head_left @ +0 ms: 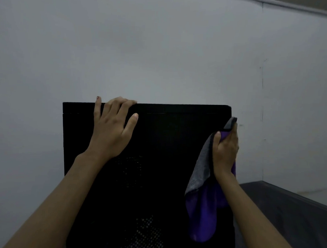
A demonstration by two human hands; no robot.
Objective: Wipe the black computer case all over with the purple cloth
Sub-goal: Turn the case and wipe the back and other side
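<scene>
The black computer case (167,143) stands in front of me with a broad dark side panel facing me and mesh vent holes low down. My left hand (111,128) grips its top edge near the left, fingers curled over the rim and the thumb lying on the panel. My right hand (225,150) holds the purple cloth (203,211) against the case's right edge, near the top corner. The cloth has a grey reverse and hangs down below the hand along that edge.
A plain pale wall fills the view behind the case. A dark surface (290,216) stretches away at the lower right, beside the case. The case's base is out of frame.
</scene>
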